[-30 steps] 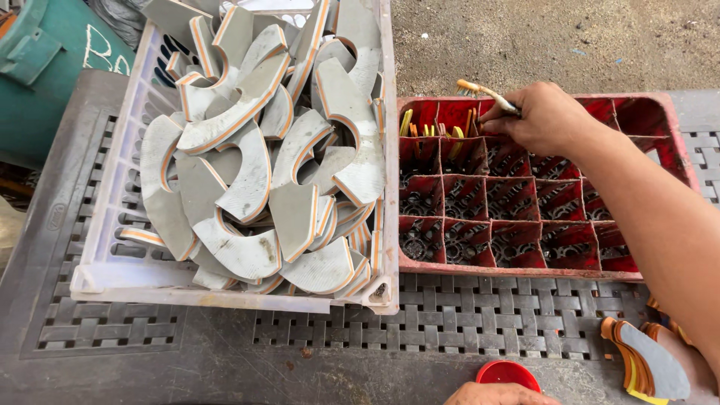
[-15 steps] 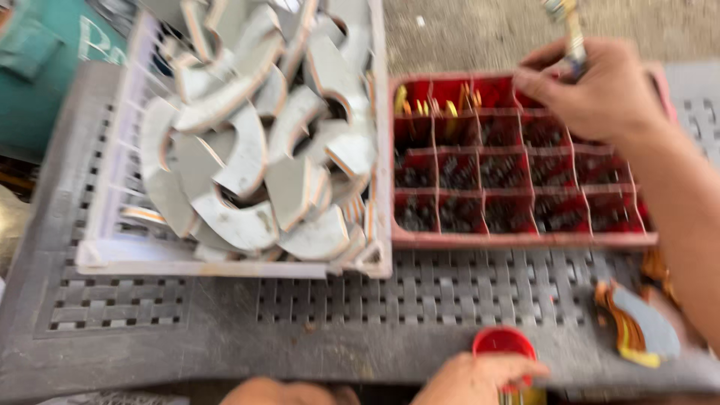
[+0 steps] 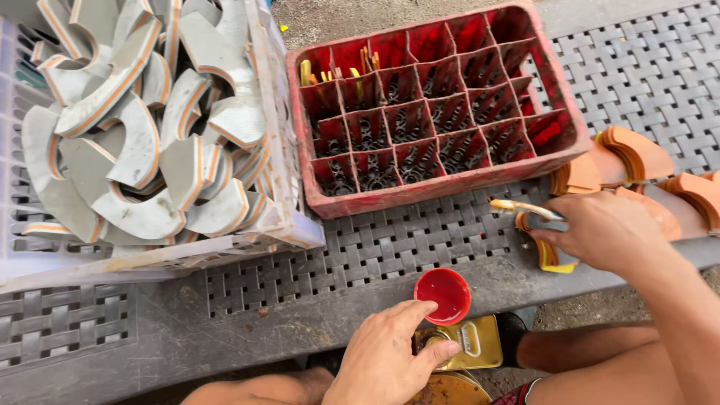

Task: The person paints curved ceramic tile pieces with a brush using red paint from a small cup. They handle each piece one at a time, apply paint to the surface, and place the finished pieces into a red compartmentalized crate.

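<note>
At the near edge of the grey woven plastic table [image 3: 360, 247], a thin brush is being held over to the right of a small red cap.

The small round red plastic cap [image 3: 443, 294] is being touched at its left rim by the fingers of the left hand [image 3: 386, 352], which is lying loosely curled and is not gripping it; under that hand a gold metal tin [image 3: 469, 343] is sitting. The thin brush with a pale yellow handle [image 3: 523, 208] is being pinched tightly in the right hand [image 3: 604, 229], with its long side lying almost flat and its free end pointing left. The cap is being kept down and to the left of the brush, so the left hand is much nearer to it. Behind, a red plastic crate with many small boxes [image 3: 427, 187] and a white plastic basket of curved grey pieces with orange edges [image 3: 289, 202] are standing side by side.
</note>
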